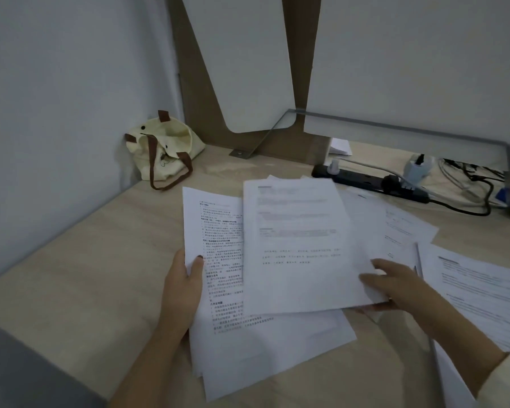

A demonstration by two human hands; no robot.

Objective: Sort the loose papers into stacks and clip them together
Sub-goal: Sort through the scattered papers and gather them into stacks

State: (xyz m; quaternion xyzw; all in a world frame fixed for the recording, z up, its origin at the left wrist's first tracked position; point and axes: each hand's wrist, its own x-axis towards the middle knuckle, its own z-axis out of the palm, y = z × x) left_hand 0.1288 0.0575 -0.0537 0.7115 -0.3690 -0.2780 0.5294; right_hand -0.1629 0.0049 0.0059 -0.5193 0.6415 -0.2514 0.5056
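Observation:
Printed white sheets lie spread over the wooden desk. My left hand grips the left edge of a stack of text pages, thumb on top. My right hand holds the lower right corner of a blurred sheet that lies over that stack, fingers on top and thumb beneath. More loose pages fan out behind it, and another printed pile lies at the right. No clip is visible.
A cream tote bag with brown handles sits in the back left corner. A black power strip with plugs and tangled cables runs along the back right. White panels and a metal frame stand behind.

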